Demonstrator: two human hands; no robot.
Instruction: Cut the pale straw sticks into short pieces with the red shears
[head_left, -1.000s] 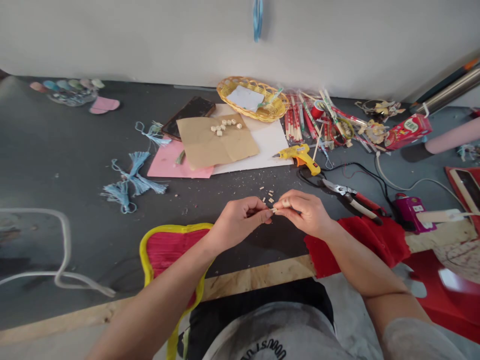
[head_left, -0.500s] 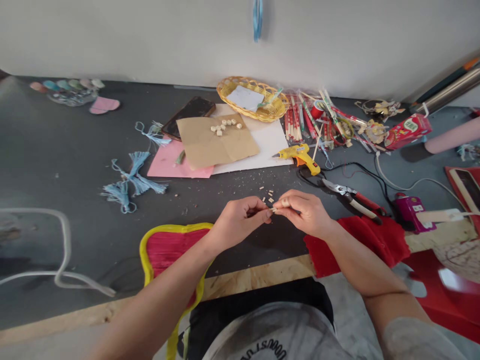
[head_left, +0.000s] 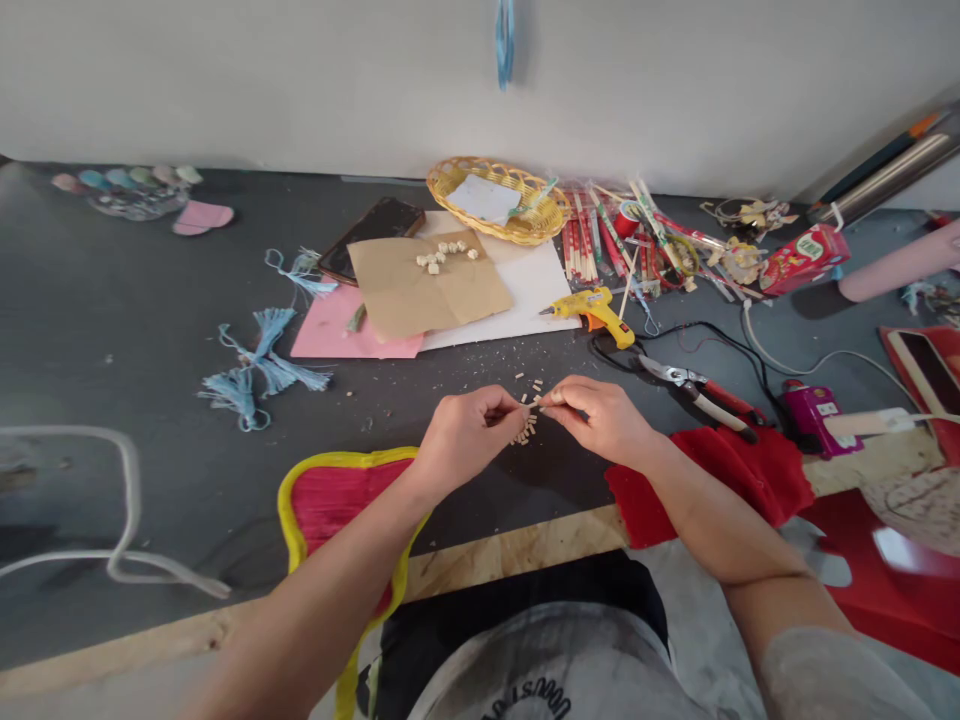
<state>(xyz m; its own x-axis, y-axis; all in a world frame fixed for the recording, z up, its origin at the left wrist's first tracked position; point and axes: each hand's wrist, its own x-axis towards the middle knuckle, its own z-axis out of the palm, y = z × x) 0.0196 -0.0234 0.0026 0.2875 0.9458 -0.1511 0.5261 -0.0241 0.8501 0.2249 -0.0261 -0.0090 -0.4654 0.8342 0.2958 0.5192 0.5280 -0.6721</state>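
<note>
Low over the dark table, my left hand [head_left: 470, 435] and my right hand [head_left: 602, 418] face each other with their fingertips nearly touching. Each pinches a tiny pale piece, likely wood, between thumb and forefinger. Several short pale wooden pieces [head_left: 528, 430] lie on the table beneath and just behind the fingertips. Farther back, small pale cubes [head_left: 433, 268] rest on a folded brown paper [head_left: 420, 300]. A yellow glue gun [head_left: 592, 308] lies behind my right hand, and pliers [head_left: 694, 385] with red and white handles lie to its right.
A wicker basket [head_left: 551, 225] stands by the wall beside bundled sticks [head_left: 581, 245]. Blue tassels [head_left: 262, 355] lie at left. A yellow-edged red item [head_left: 337, 500] is under my left forearm, a red cloth [head_left: 720, 475] by my right. A black cable [head_left: 720, 328] runs behind the pliers.
Both hands have shifted slightly left, and the gap between the fingertips is a little wider. More of the small wooden pieces below them now show. The whole view has shifted slightly.
</note>
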